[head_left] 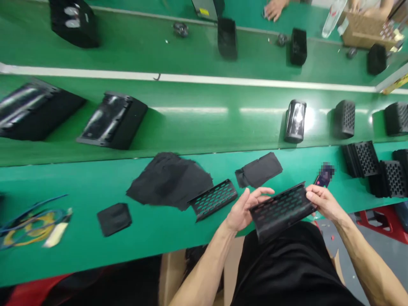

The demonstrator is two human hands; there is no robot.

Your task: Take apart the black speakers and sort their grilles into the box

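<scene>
A black perforated grille (282,208) is held tilted above the table's front edge, over my lap. My right hand (323,202) pinches its right end between thumb and fingers. At the other end, my left hand (244,209) holds the grille from behind, its thumb raised off the surface and some fingers hidden. Left of that hand, a second black grille (215,199) lies partly on a pile of black cloth sheets (168,180). Beyond my hands is a smaller stack of black sheets (259,170). A phone (325,175) lies just past my right hand.
Stacked black grilles (361,159) stand at the right. Black speaker-like housings (113,121) rest on the green belt (197,119) beyond the table. A black square pad (114,219) and coiled cables (35,229) lie left. A co-worker's hand (274,9) shows across the belt.
</scene>
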